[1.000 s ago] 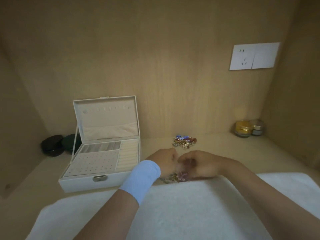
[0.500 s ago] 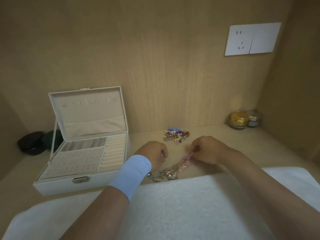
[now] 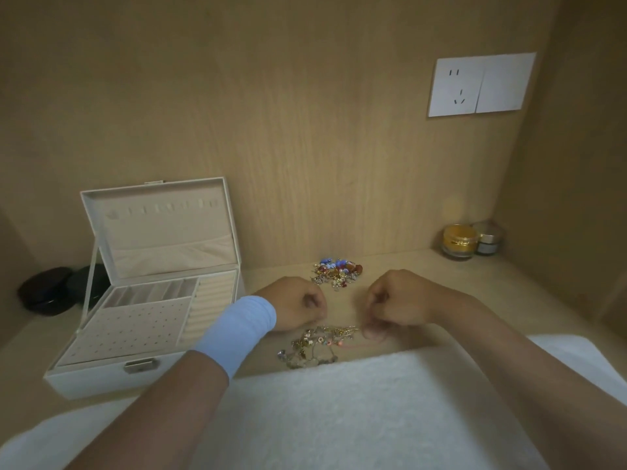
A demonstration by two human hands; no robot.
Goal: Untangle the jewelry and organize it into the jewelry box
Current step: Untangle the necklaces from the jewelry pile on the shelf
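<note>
Gold tangled chains (image 3: pixel 317 344), right hand (image 3: pixel 397 301) pinching, left hand (image 3: pixel 295 305) fisted

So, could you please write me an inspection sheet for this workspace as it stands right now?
Surface: wooden shelf, with a white towel across its near edge.
Job's things: jewelry box at left, lid open, compartments look empty; tangled chains at the towel's far edge; colourful jewelry pile farther back, untouched.
Clutter: gold jar and silver jar in the right back corner; two dark round cases behind the box.
Grippers: left hand, blue wristband, fist closed beside the tangle; right hand pinching a pink strand of it.
Cables: nothing seen.
Surroundings: wood-panel walls; white wall socket, nothing plugged in.
</note>
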